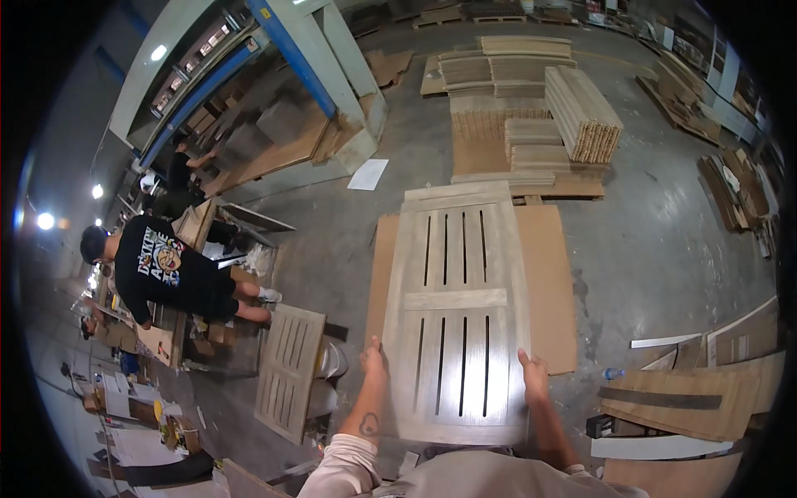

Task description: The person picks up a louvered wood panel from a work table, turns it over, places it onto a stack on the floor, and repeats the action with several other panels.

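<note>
A pale grey-brown wooden panel (457, 300) with two rows of narrow slots lies flat before me, its near edge close to my body. At its left edge my left hand (374, 358) is closed, thumb up, the other fingers mostly hidden by the panel's side. Opposite, my right hand (534, 373) grips the right edge in the same way. Beyond and beneath the panel, a sheet of brown cardboard (548, 282) shows on both sides; whether the panel touches it I cannot tell.
A similar slotted panel (289, 369) leans at the left by a white bucket (332, 361). Stacked boards (581, 112) sit on a pallet ahead. At left, a person in black (170, 266) stands at a workbench. Curved wooden pieces (677, 402) lie at the right.
</note>
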### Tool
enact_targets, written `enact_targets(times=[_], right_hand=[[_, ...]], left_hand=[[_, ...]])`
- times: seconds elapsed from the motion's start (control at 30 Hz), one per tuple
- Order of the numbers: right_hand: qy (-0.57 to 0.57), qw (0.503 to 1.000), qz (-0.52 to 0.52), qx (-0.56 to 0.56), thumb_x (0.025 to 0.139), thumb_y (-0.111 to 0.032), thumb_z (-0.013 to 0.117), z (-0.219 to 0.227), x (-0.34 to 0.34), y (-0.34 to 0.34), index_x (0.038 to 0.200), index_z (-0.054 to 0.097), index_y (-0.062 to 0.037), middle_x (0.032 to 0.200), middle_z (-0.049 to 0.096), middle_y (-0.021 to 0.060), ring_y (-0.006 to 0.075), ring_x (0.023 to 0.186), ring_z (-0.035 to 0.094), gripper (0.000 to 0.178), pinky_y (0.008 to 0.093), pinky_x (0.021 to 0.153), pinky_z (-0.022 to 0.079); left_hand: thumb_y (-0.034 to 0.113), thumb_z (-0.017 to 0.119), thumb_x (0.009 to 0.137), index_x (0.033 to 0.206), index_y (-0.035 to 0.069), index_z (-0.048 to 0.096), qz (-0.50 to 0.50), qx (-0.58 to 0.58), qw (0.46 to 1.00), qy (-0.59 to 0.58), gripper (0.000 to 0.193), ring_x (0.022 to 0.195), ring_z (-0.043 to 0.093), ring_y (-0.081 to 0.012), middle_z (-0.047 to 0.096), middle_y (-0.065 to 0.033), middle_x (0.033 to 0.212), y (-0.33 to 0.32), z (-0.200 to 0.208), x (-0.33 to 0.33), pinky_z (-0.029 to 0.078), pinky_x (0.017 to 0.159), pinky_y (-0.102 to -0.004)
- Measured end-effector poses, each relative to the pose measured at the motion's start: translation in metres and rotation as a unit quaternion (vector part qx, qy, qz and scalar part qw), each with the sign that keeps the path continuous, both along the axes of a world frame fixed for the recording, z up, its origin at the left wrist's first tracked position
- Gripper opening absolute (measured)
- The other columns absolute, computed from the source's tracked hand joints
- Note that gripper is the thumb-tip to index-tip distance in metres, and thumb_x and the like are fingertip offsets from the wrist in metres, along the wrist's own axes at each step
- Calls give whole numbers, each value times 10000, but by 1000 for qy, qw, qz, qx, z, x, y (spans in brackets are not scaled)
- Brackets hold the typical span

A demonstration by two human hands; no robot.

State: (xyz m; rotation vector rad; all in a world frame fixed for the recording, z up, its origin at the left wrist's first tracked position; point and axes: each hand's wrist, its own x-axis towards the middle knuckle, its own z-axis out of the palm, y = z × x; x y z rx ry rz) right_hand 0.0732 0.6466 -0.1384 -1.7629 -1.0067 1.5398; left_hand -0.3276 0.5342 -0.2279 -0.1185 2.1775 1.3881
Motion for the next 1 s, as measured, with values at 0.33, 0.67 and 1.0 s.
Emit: enact_targets(times=[0.33, 0.67, 1.0], right_hand=[[-9, 1000, 25, -4, 871, -245, 631, -54, -18, 47, 891, 623, 77, 803, 579, 72, 173, 781, 500, 323, 340, 699, 413], [-272, 942, 116, 157, 796, -217, 676, -69, -24, 25, 1315, 394, 117, 1315, 464, 303, 415, 1227, 455, 679, 394, 1055, 345], [-210, 972, 101, 7, 739, -176, 701, -86, 9, -23, 1162, 519, 123, 1093, 617, 281, 383, 1026, 605, 550, 370, 902, 458]], left_hand=[[425, 590, 902, 1245, -77, 512, -124, 67, 979, -147, 613, 1137, 488, -226, 524, -153, 1269, 41, 27, -18, 367, 991, -351], [530, 505, 899, 1415, 33, 348, -258, -165, 952, -11, 734, 1338, 357, -284, 405, -166, 1429, -18, 25, 26, 275, 1103, -361], [569, 520, 867, 1418, 5, 330, -312, -108, 942, -58, 811, 1346, 338, -309, 391, -192, 1431, -61, 48, 83, 252, 1107, -362]])
